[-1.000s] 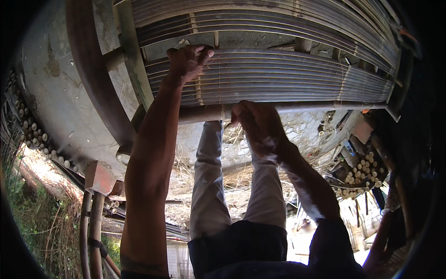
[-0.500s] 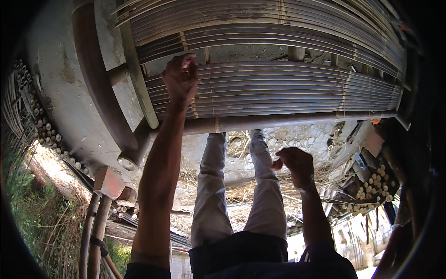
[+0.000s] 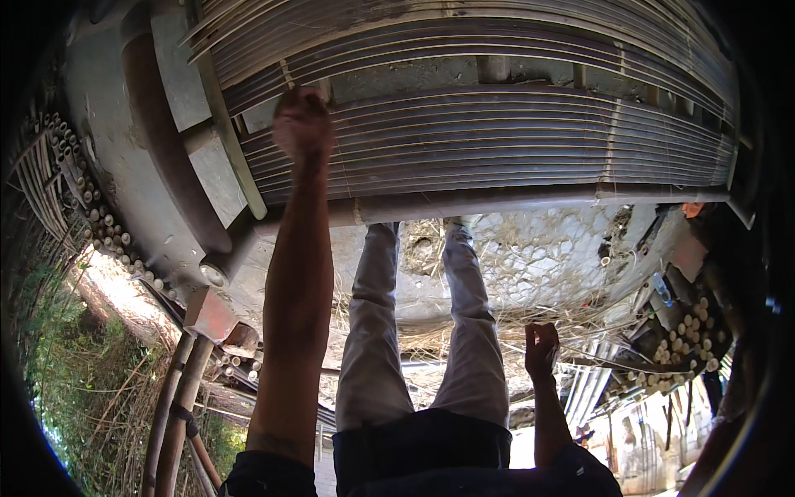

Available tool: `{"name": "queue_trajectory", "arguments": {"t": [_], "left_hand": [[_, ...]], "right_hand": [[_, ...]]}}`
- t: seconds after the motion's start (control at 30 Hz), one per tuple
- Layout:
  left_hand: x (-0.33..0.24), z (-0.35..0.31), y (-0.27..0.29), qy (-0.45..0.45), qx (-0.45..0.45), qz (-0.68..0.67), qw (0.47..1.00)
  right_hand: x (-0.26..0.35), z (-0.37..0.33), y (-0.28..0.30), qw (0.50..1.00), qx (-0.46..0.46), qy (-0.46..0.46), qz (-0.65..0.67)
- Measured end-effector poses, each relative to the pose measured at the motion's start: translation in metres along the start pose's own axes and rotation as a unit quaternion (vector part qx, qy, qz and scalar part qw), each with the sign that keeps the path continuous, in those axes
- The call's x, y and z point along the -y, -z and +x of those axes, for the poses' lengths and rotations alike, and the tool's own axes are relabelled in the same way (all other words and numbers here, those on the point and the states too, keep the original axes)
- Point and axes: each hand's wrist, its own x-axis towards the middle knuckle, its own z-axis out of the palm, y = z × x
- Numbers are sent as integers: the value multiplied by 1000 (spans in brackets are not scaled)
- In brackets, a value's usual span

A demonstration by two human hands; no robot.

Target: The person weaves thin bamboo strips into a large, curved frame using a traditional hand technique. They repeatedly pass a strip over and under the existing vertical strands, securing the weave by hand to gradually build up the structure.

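Note:
A wide panel of thin bamboo slats [image 3: 497, 141] lies on a frame in front of me, with a round pole [image 3: 497, 201] along its near edge. My left hand [image 3: 302, 124] is stretched out over the panel's left part with its fingers curled down on the slats. Its back faces me and it is blurred, so its grip is hidden. My right hand [image 3: 542, 346] hangs low beside my right leg, well away from the panel, with its fingers pinched together. I cannot make out anything in it. My legs in grey trousers [image 3: 373, 331] stand below the pole.
A grey concrete edge [image 3: 124, 166] runs along the left of the frame. Cut bamboo ends are stacked at the left [image 3: 83, 190] and at the right [image 3: 687, 331]. Bamboo poles [image 3: 174, 414] lean at the lower left by green plants. Dry straw litters the ground [image 3: 538, 273].
My right hand has left the pole and dropped down towards my right hip. My left hand has stayed on the slats and its fingers have curled in.

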Motion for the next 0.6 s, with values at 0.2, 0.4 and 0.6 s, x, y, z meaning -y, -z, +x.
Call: {"name": "queue_trajectory", "arguments": {"t": [0.2,0.4,0.6], "left_hand": [[-57,6,-13,310,102,-369,870],[-121,26,-48,589,87,-588,548],[-127,-29,-41,537,117,-525,649]], "right_hand": [[-12,20,-14,847,-22,-300,438],[-63,72,45,484,-262,-244,798],[-137,86,102,574,-259,-165,760]]}}
